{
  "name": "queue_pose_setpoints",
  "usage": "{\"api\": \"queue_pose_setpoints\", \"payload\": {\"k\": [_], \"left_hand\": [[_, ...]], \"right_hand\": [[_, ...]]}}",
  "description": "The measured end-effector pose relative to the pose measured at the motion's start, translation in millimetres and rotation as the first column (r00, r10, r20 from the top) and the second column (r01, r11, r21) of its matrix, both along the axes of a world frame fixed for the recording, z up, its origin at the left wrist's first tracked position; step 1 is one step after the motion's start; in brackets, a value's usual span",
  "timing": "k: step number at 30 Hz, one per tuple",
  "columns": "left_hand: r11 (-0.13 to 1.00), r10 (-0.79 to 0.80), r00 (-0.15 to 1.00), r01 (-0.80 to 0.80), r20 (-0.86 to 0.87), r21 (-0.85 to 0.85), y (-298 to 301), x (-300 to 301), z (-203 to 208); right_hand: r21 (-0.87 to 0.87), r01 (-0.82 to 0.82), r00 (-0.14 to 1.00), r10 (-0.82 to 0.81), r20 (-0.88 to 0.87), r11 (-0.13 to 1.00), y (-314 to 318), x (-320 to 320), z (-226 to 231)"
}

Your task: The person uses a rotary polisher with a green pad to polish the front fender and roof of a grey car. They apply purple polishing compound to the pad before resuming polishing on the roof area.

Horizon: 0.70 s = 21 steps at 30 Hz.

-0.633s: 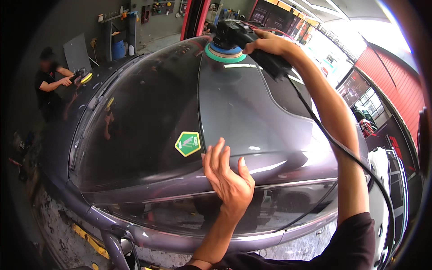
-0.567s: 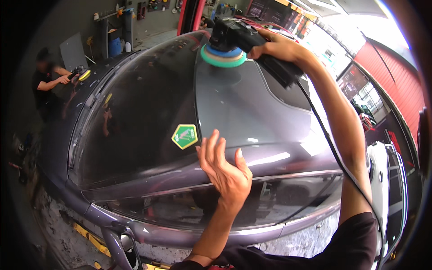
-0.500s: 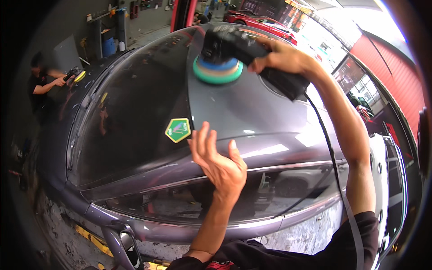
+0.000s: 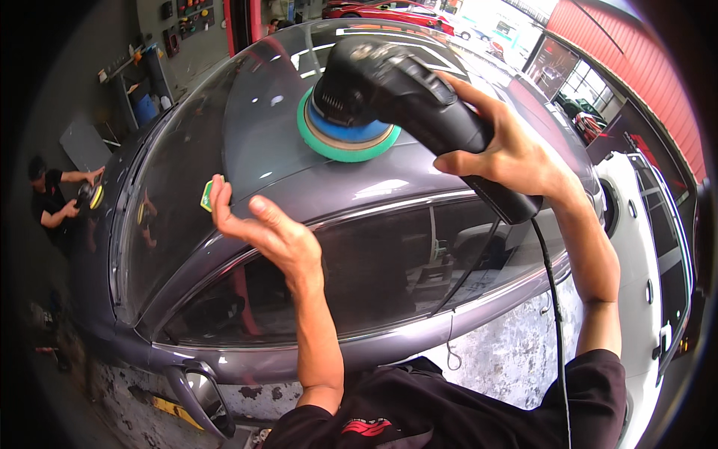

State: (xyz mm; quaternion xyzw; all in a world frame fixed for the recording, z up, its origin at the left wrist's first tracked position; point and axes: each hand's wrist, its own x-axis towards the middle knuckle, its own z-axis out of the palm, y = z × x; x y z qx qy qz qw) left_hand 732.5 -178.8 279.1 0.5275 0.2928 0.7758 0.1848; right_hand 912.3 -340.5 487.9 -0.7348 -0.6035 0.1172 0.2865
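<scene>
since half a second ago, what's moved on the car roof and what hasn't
The black corded polisher with the green foam pad, held in the right hand, has come back across the grey car roof toward the person. The left hand lifted off the roof, open beside the green sticker. The right grip stayed, pad still on the roof.

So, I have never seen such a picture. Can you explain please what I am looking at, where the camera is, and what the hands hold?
The camera sits on a person's head and looks down with a wide lens, so straight edges bend. The two bare arms are that person's own. The right hand grips a black corded polishing machine; its green and blue round pad lies on the roof of a grey car. The left hand is open, holding nothing, near the roof edge beside a small green sticker on the windscreen. Another person works at the far left.
</scene>
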Motion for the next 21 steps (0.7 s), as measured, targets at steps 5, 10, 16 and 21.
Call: {"api": "queue_pose_setpoints", "payload": {"k": [5,10,16,21], "left_hand": [[0.999,-0.007,1.000,0.008,-0.017,0.052,-34,19,0],[0.997,-0.012,0.997,0.018,-0.075,0.079,-81,77,5],[0.982,0.101,0.976,-0.067,-0.194,0.176,-84,129,12],[0.961,0.256,0.920,-0.208,-0.297,0.184,-48,148,8]], "right_hand": [[0.005,0.080,0.979,-0.080,0.186,0.997,-71,70,-19],[0.213,0.169,0.982,-0.184,0.053,0.962,-134,138,-37],[0.158,0.311,0.939,-0.277,-0.204,0.937,-214,211,-47],[0.305,0.386,0.923,-0.365,-0.124,0.871,-254,252,-62]]}}
